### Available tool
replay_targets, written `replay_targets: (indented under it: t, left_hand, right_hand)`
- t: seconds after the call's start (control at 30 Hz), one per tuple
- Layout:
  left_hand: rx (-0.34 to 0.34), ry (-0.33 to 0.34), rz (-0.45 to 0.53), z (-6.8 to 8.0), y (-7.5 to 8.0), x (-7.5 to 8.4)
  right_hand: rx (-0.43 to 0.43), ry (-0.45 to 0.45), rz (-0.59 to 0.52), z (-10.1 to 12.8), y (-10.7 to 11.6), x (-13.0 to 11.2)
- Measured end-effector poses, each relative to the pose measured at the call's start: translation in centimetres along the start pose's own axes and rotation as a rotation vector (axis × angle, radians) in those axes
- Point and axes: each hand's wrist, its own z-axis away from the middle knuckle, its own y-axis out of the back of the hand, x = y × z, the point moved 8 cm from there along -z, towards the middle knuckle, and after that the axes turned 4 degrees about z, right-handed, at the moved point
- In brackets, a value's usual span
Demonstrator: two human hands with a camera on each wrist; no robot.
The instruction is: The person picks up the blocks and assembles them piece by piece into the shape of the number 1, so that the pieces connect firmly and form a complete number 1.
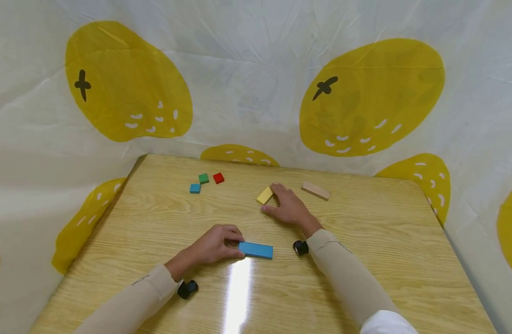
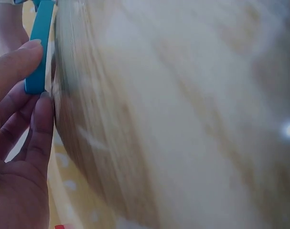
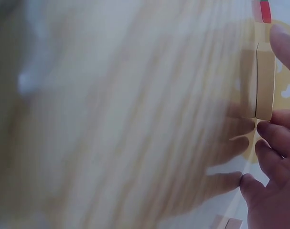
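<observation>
Head view: left hand (image 1: pixel 216 246) sits on the table (image 1: pixel 364 278), fingers curled, fingertips pinching the left end of a long blue block (image 1: pixel 256 250). The left wrist view confirms it: thumb above and fingers (image 2: pixel 39 124) below the blue block's (image 2: pixel 39 47) end. The block lies flat, near the middle of the table's near half.

Right hand (image 1: pixel 288 207) lies palm down further back, fingers spread and fairly straight, fingertips touching the right side of a yellow block (image 1: pixel 265 195). The right wrist view shows the yellow block (image 3: pixel 265 81) edge-on between the fingertips (image 3: pixel 278 133), not lifted. Whether it is gripped or only touched, cannot tell for sure; looks like touching.

Count: one long blue block, one yellow block, one plain wooden block (image 1: pixel 316 190), and three small squares: one green (image 1: pixel 203 178), one red (image 1: pixel 218 178), one blue (image 1: pixel 195 188). Six pieces in total.

The small squares cluster near the far left corner, well apart from both hands. The wooden block lies just right of the right hand, toward the far edge. Bare table runs along the right edge and the near edge. A lemon-print sheet (image 1: pixel 256 83) rises behind the far edge and both side edges.
</observation>
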Motion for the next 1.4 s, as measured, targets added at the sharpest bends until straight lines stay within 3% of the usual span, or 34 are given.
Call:
replay_targets:
  t: [0.37,0.8,1.4]
  left_hand:
    - [-0.021,0.049,-0.024,-0.3,-0.1,-0.6]
    - [-0.032,0.069,-0.015,-0.5,-0.3,-1.3]
    - [-0.03,0.073,0.0,-0.5,-0.2,-1.3]
  right_hand:
    - [0.023,-0.022,-0.006,-0.4,-0.2,0.2]
    - [0.042,-0.13,0.019,-1.0,-0.4,0.4]
    - [0.042,-0.133,-0.023,-0.9,0.5,0.7]
